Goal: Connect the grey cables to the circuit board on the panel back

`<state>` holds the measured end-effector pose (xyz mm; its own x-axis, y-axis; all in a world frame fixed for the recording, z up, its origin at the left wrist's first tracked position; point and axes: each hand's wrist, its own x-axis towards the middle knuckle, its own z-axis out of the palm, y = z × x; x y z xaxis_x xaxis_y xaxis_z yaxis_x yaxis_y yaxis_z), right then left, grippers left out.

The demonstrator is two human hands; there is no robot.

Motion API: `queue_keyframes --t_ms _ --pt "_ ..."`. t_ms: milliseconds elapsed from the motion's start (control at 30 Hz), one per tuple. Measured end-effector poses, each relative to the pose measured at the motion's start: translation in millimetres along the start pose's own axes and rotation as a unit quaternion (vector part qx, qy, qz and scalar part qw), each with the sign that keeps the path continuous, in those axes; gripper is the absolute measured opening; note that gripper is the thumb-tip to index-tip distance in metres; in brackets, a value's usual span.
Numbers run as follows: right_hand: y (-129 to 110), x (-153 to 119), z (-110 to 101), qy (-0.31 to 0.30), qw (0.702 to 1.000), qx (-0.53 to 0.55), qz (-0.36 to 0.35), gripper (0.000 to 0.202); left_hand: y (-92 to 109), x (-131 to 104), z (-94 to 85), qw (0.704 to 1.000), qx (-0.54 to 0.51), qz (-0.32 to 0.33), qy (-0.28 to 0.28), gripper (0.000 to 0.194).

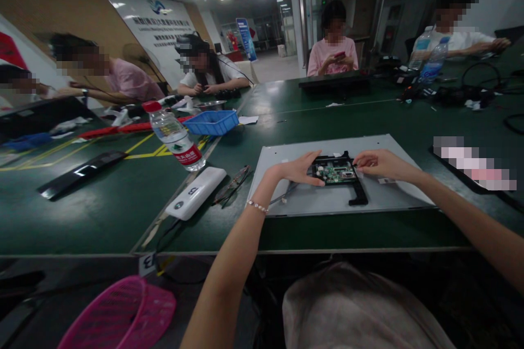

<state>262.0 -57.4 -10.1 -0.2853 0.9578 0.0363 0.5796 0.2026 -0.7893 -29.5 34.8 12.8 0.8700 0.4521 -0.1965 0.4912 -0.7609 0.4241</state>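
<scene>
Nearest, on the near side of the grey panel (323, 203) and below the surface (311, 237), is a pink basket (161, 302), off to the left. On the panel, about its middle, lies the green circuit board (339, 174) in a black frame (361, 195). The left hand (302, 168) has its thumb and fingers spread astride the frame's left end; the right hand (374, 162) is at its right edge, fingers bent (whether they pinch anything I cannot tell).

As for progress, the board is uncovered and seems seated in the frame, so handling looks underway rather than finished. Whether it is fastened, or where the thin cable (278, 197) at the panel's left ends, cannot be made out.

Left of the panel are glasses (235, 185), then a white box (196, 193); farther away stand a bottle (180, 144) and a blue tray (216, 130). Well beyond the panel, a person in pink (350, 53) holds a phone.
</scene>
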Motion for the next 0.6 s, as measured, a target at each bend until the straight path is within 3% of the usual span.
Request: queue_keyframes --t_ms 367,600 --pt "-1.7 -1.0 2.4 -0.026 0.998 0.061 0.003 0.023 -0.7 0.2 0.7 1.0 0.0 0.006 0.008 0.116" --pt "-0.6 0.0 7.3 -0.006 0.999 0.046 0.004 0.029 -0.8 0.6 1.3 1.0 0.006 0.0 0.004 0.117"
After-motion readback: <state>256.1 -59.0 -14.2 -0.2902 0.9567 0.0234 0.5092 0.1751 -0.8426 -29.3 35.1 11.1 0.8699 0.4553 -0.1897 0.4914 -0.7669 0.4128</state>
